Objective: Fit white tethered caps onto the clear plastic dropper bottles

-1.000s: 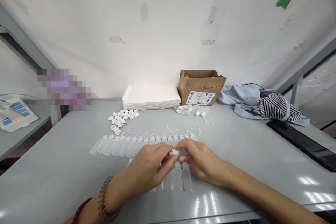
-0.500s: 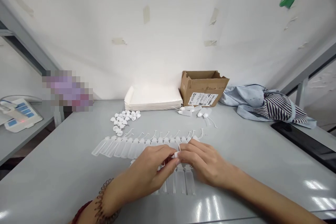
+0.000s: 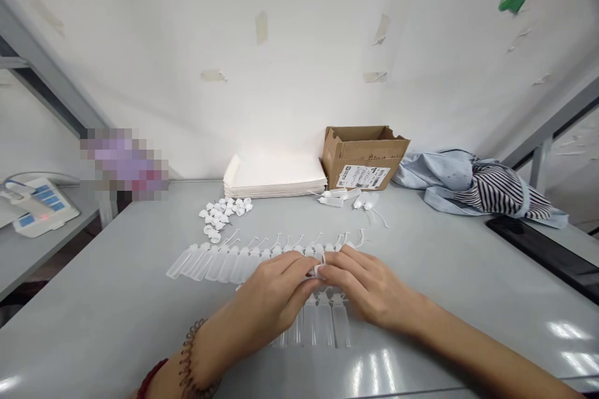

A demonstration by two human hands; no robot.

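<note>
My left hand (image 3: 285, 290) and my right hand (image 3: 365, 287) meet at the middle of the table, fingers pinched on one small white cap (image 3: 319, 271) with a thin strap. The fingertips cover much of it. Behind my hands runs a row of translucent flat bottles (image 3: 229, 265) with thin white straps at their necks. A second row of clear bottles (image 3: 324, 324) lies below my hands, partly hidden by my left hand. To the far left, a loose pile of white caps (image 3: 215, 215) sits on the table.
A stack of white envelopes or sheets (image 3: 274, 181) lies against the wall beside an open cardboard box (image 3: 365, 159). Several loose bottles (image 3: 333, 201) lie before the box. On the right are a blue and striped cloth bundle (image 3: 500, 190) and a black phone-like slab (image 3: 538, 255).
My fingers have closed in further around the white cap, which shows less now and sits slightly higher and to the right. The bottles and pile of caps stay in place.
</note>
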